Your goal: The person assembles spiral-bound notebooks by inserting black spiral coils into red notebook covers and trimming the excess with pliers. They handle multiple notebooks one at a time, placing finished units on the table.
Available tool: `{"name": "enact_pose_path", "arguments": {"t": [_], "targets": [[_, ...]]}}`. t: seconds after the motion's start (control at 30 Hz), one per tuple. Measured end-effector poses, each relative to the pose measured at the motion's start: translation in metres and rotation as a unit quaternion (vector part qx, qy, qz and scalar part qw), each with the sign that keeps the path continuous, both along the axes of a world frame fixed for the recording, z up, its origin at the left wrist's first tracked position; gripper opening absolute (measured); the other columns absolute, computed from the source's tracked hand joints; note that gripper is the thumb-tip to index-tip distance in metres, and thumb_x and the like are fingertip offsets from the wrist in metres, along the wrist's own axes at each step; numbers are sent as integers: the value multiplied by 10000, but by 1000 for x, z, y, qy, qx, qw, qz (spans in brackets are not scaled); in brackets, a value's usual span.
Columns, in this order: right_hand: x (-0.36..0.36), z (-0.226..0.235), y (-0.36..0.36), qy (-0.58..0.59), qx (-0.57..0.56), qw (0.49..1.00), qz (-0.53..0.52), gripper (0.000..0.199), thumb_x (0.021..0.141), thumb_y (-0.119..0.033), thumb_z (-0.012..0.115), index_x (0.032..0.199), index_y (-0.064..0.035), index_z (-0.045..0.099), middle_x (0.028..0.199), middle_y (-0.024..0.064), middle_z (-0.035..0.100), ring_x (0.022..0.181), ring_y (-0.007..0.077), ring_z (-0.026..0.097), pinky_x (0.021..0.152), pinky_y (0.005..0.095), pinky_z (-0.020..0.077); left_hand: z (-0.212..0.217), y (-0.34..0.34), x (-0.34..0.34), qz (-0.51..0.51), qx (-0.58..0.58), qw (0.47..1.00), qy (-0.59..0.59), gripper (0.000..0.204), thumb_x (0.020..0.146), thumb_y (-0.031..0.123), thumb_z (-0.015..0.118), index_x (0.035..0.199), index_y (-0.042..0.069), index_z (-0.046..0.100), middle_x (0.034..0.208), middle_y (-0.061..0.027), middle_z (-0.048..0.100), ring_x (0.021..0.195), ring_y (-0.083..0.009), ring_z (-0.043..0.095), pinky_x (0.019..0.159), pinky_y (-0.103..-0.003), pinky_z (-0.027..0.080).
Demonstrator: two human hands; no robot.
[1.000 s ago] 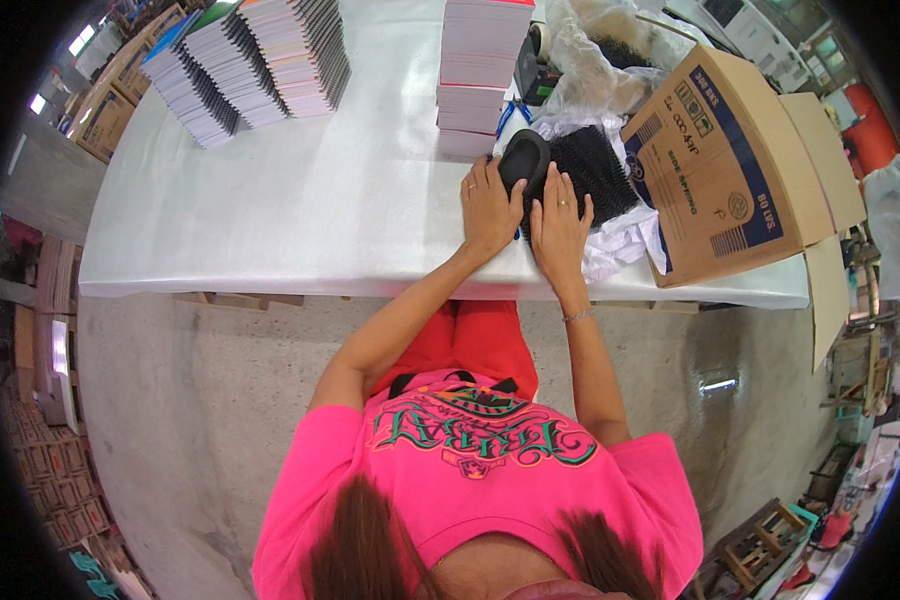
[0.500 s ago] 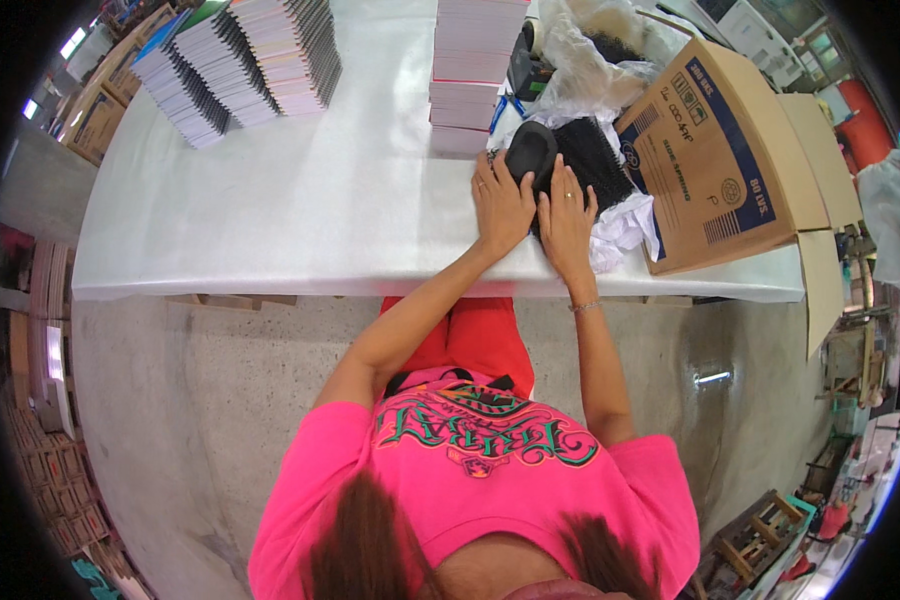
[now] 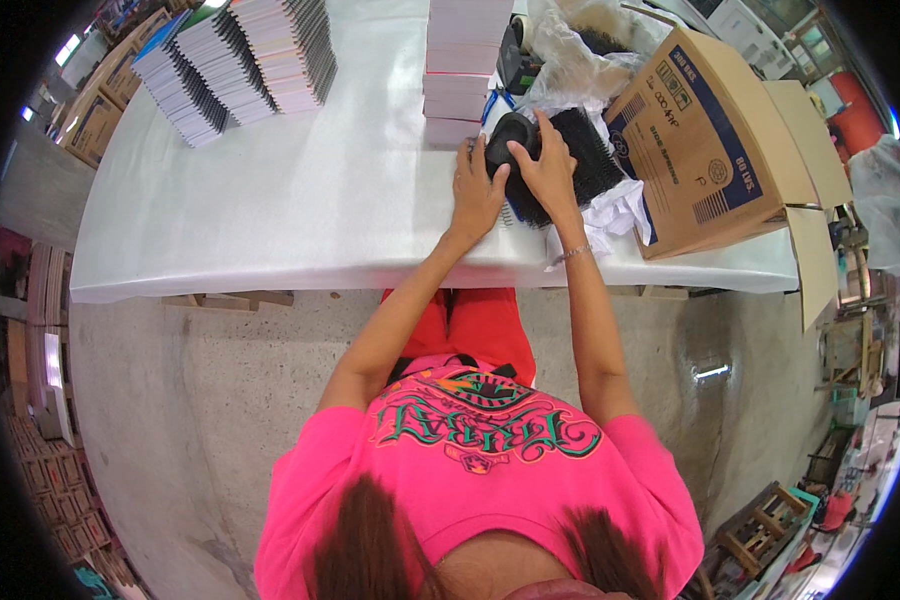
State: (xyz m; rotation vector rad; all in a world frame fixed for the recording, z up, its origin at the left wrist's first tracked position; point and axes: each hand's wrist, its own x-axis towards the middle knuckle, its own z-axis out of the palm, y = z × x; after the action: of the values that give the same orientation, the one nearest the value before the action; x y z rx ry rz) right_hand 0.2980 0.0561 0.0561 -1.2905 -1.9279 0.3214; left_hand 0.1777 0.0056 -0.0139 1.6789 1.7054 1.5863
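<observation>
Left hand [image 3: 478, 195] and right hand [image 3: 552, 175] cup black, rounded, smooth object [image 3: 513, 128] from opposite sides, presumably steadying it; black coil bundle [image 3: 596, 155] alongside.

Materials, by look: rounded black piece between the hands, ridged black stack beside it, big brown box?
Black piece: maybe rubber or plastic; smooth, dull, only faint highlights.
Ridged stack: possibly plastic coils or coated wire; fine repeating ridges.
Brown box: likely cardboard, matte; creased, folded-out flaps.
</observation>
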Motion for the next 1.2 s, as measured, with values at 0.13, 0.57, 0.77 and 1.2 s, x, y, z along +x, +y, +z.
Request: {"name": "enact_pose_path", "arguments": {"t": [0.13,0.57,0.77,1.2], "targets": [[1,-4,22,113,-6,993,28,474,867,-192,663,1306,-30,584,1180,223,652,1080,352,630,952,384,470,1,-16,-14,-28,14,999,27,776,911,255,651,1526,31,234,1493,-328,263,1351,-507,330,1106,-537,308],[-5,7,-36,-50,78,992,81,341,828,-226,701,1155,-143,656,1140,145,577,1052,366,528,900,489,410,26,-47,-24,4,-145,981,131,534,772,126,669,1254,24,462,1067,-177,605,1021,-372,574,878,-513,432],[-15,-41,-74,-191,131,971,62,456,830,-117,658,1279,-155,587,1306,158,503,1227,324,440,1042,517,273,18,-44,-23,24,-68,983,169,407,854,97,601,1221,-16,464,1028,-251,582,924,-442,601,810,-522,483],[-26,-18,-64,-47,-36,991,116,354,827,52,554,1150,-88,516,1040,193,531,1016,409,555,858,486,436,40,-56,-35,31,-209,961,178,354,864,56,575,1170,-37,423,1077,-259,553,933,-446,630,762,-519,532]]}}
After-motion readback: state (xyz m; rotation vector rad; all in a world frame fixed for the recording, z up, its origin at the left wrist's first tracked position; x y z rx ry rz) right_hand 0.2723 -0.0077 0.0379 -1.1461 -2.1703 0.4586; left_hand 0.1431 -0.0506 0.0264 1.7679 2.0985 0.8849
